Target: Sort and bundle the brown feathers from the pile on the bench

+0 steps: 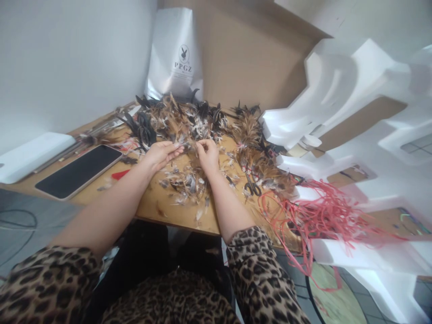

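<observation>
Both hands are over the wooden table (209,219), close together in front of a heap of brown and black feathers (175,114). My left hand (164,154) is palm up, its thumb and fingers pinched on a small feather. Just to its right, my right hand (207,154) pinches with thumb and forefinger at a brownish feather, partly blurred against the heap. Loose feathers and down (187,184) lie scattered on the table below the hands. Black-handled scissors (252,185) rest to the right of my right forearm, beside more brown feather bunches (248,128).
A phone (79,172) and a white case (35,155) lie at the left, with a red object (119,174) nearer. Behind stands a silvery bag (175,54). Red strings (324,211) spill over the right edge by white foam pieces (337,90).
</observation>
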